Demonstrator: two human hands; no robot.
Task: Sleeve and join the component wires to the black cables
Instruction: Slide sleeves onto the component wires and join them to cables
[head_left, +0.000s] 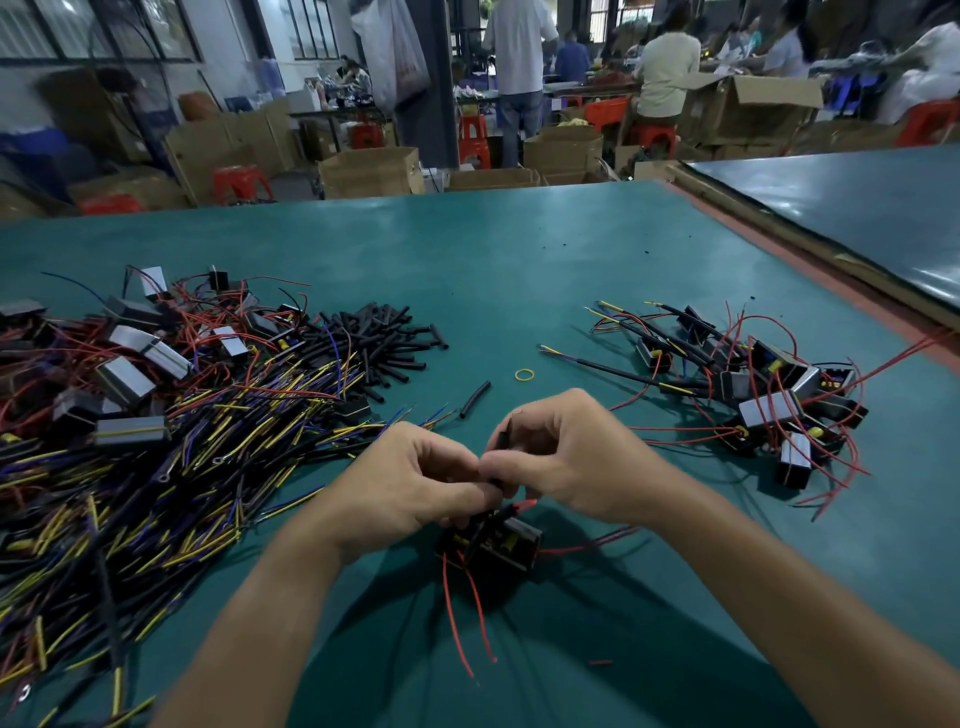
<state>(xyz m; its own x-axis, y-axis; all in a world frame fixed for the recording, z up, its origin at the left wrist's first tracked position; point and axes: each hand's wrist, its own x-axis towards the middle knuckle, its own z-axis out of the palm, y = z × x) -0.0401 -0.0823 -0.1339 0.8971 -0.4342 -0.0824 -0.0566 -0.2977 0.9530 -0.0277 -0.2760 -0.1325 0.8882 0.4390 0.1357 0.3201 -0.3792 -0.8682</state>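
Observation:
Both hands meet over the green table (519, 270) near its front. My left hand (410, 478) pinches wire ends with curled fingers. My right hand (566, 457) pinches a short black sleeve (503, 441) between thumb and fingers, right against the left fingertips. Below them hangs a black component (498, 543) with red wires (457, 613) trailing toward me. What exactly sits between the left fingertips is hidden.
A big heap of black cables (156, 493) with yellow and blue ends and grey components fills the left. Loose black sleeves (384, 338) lie behind it, one sleeve (475, 399) apart. A yellow rubber band (525, 374) lies mid-table. Joined components (769, 395) lie right.

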